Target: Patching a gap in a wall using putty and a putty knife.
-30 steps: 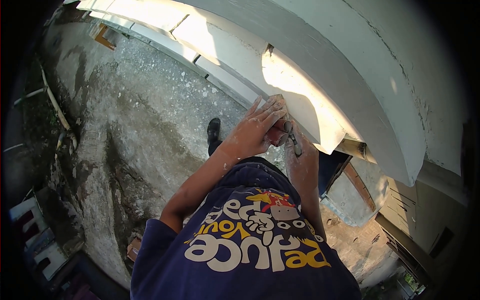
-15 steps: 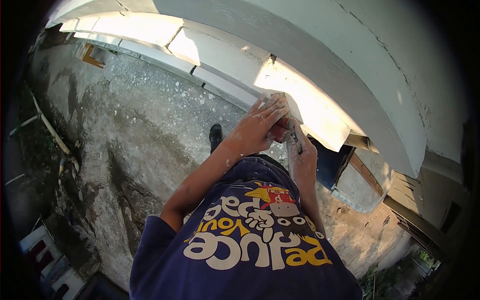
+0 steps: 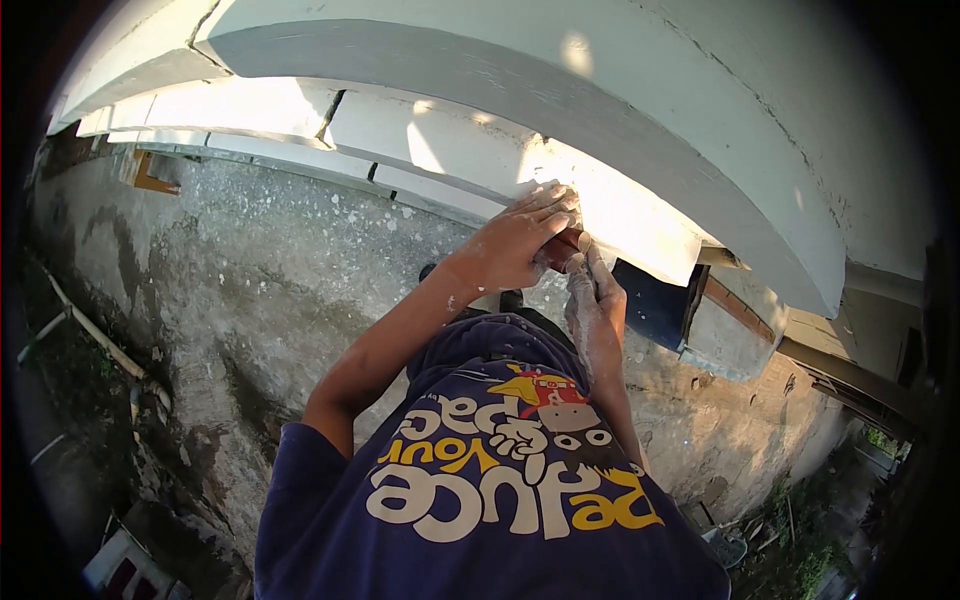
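Left hand point(image 3: 515, 238): closed over a reddish-brown curled sheet point(image 3: 558, 252), with fingers close together and pointing up toward the sunlit white ledge point(image 3: 640, 225). Dusted with white powder across knuckles and fingers. Covers most of the sheet from its left side, leaving in sight only the part toward the right hand point(image 3: 597, 290).

Right hand: narrow in posture, fingers drawn together and pointing up at the rolled ends of the sheet. Coated with pale dust along the side facing the left hand. Placed at the sheet's right side; cannot tell from this angle whether gripping or only touching.

Sheet: located between both hands, at the near edge of the ledge. Shows two rounded, tube-like ends, one above the other, turned toward the right hand. Cannot verify how much of the hidden face bears on the ledge.

Surroundings: above the ledge, a broad white curved beam point(image 3: 500, 65), cracked near its left end. To the right of the right hand, a dark blue panel point(image 3: 650, 303) just below the ledge. Below, rough grey concrete point(image 3: 260, 235) with scattered white specks. Nearest the camera, a navy T-shirt point(image 3: 480, 480) with white, yellow and red print.
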{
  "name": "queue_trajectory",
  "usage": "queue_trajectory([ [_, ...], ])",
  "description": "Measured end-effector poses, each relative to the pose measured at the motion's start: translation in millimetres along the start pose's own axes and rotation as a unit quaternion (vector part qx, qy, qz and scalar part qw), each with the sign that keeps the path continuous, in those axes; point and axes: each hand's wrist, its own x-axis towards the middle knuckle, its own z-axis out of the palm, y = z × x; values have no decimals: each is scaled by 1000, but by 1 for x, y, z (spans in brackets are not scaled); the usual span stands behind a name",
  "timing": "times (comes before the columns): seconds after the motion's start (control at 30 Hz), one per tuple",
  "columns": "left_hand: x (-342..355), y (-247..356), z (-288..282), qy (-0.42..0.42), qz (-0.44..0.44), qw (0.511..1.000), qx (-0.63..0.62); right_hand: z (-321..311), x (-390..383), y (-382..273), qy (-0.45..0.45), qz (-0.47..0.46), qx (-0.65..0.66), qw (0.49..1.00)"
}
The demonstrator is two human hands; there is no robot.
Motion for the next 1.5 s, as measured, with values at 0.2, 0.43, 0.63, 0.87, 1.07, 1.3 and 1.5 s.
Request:
queue_trajectory([
  [0.2,0,-5,-6,-60,24,994,88,6,-2,26,35,-57,-11,998],
  [0.43,5,-15,-7,-57,44,997,40,25,-11,6,62,-34,60,996],
  [0.63,14,-16,-5,-60,30,997,46,26,-9,1,71,-30,95,993],
  [0.87,21,-3,-4,-23,5,999,43,8,7,-6,50,-10,98,994],
  [1.07,14,24,19,8,-35,997,68,-33,14,22,-20,-69,86,994],
  [1.3,16,46,53,89,-85,990,72,-78,26,6,-130,-12,64,989],
  [1.5,31,45,57,137,-146,976,89,-86,58,-10,-166,6,63,984],
])
